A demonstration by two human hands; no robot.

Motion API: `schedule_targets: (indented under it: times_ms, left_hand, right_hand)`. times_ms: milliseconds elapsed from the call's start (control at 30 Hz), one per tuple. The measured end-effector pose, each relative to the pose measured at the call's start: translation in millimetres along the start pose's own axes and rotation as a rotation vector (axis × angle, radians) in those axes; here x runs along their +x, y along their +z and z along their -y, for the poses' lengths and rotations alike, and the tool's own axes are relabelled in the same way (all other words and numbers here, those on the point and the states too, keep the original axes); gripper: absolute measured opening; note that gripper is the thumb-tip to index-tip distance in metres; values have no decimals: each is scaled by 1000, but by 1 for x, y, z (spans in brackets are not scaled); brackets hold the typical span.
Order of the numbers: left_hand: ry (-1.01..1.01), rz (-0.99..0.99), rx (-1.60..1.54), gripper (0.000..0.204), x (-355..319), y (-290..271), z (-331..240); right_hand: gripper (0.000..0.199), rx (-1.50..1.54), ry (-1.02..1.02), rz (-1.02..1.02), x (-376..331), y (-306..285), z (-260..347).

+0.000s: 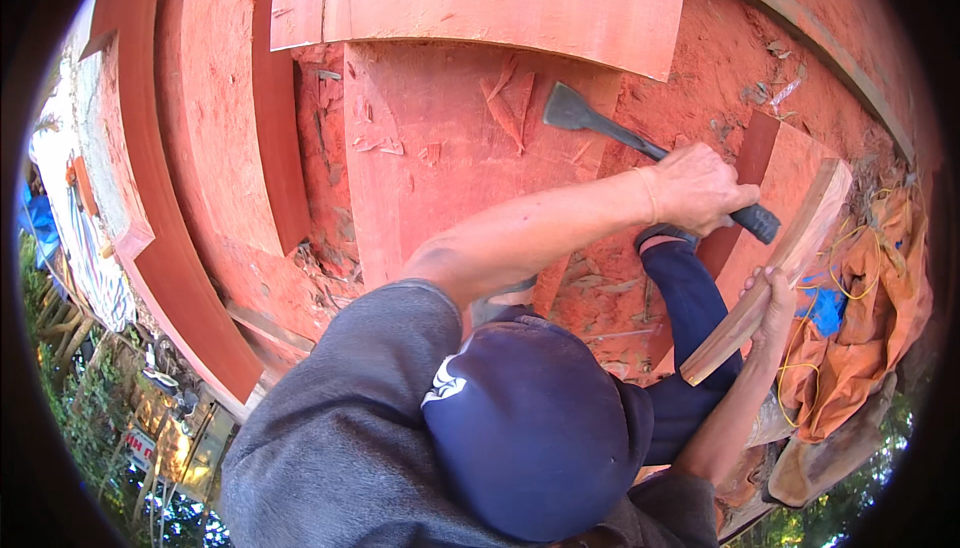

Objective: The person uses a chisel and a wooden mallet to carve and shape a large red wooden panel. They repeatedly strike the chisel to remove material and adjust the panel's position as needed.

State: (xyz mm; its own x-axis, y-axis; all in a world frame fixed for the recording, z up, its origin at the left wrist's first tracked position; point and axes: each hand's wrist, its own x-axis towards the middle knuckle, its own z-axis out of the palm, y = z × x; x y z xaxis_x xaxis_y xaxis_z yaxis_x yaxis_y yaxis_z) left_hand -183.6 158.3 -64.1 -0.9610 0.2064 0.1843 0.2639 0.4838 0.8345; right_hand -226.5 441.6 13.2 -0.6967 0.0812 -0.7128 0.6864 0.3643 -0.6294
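Dark blue cap (pixel 530 428) nearest lens. Left hand (pixel 697 188) fingers clenched round hatchet (pixel 640 143) handle, blade over red plank (pixel 450 158) top edge. Right hand (pixel 772 303) fingers wrapped on wood offcut (pixel 775 268) near plank's right edge.

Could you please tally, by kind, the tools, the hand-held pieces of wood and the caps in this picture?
Hatchet: 1, gripped in the left hand
Short wooden board: 1, held in the right hand
Dark blue cap: 1
Total: 3
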Motion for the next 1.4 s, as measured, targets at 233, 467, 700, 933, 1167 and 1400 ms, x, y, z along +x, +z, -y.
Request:
schedule_targets:
  times_ms: [233, 467, 700, 933, 1167, 1400]
  left_hand:
    - [-110, -11, 19, 42, -15, 3, 8]
    - [-110, 24, 28, 45, -16, 9, 13]
    - [-109, 149, 45, 45, -23, 11, 17]
    - [-88, -49, 64, 50, -17, -1, 20]
    - [-101, -73, 64, 51, -18, -7, 17]
    - [-120, -43, 138, 48, -19, -1, 22]
  right_hand:
    - [26, 3, -18, 49, -9, 16, -3]
    - [23, 121, -39, 46, -26, 48, -24]
    - [22, 55, 46, -128, -34, 42, -48]
    - [16, -185, -21, 55, -48, 48, -67]
    - [15, -99, -114, 107, -44, 44, -57]
    - [19, 413, -46, -38, -44, 50, -51]
